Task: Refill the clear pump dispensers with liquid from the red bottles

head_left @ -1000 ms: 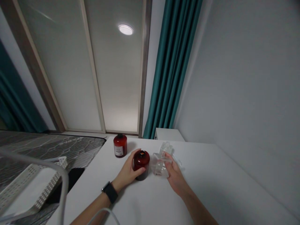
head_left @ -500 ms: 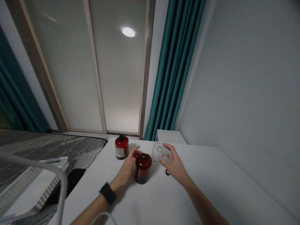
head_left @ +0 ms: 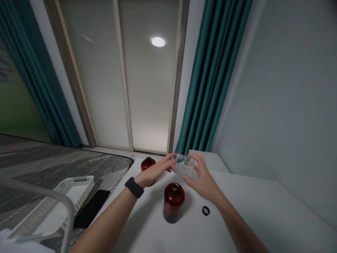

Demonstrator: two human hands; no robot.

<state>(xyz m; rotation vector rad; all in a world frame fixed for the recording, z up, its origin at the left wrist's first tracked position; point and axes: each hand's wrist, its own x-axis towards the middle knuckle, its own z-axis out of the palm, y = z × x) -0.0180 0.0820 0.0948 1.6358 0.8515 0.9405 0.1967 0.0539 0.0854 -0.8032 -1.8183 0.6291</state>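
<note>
A clear, square-sided container (head_left: 184,165) is raised above the white table, gripped between my two hands. My left hand (head_left: 158,171) has its fingertips on the left side of it. From the right, my right hand (head_left: 200,175) grips it with thumb below and fingers along the upper edge. Just below my hands stands an uncapped dark red glass bottle (head_left: 173,205), upright, its neck opening showing. To its right lies a small black ring (head_left: 205,211). Behind my left hand a second red bottle (head_left: 148,163) with a black cap is partly hidden.
The white table (head_left: 237,214) runs to the wall at right. A white cabinet (head_left: 210,160) stands beyond its far edge. Lower left are a white perforated basket (head_left: 88,184), a flat black object (head_left: 92,209) and a blurred grey bar (head_left: 70,214). Teal curtains (head_left: 210,77) hang behind.
My left hand has left the dark red bottle's side and moved to the clear container, which is now raised and tilted between both hands. The camera view has shifted left.
</note>
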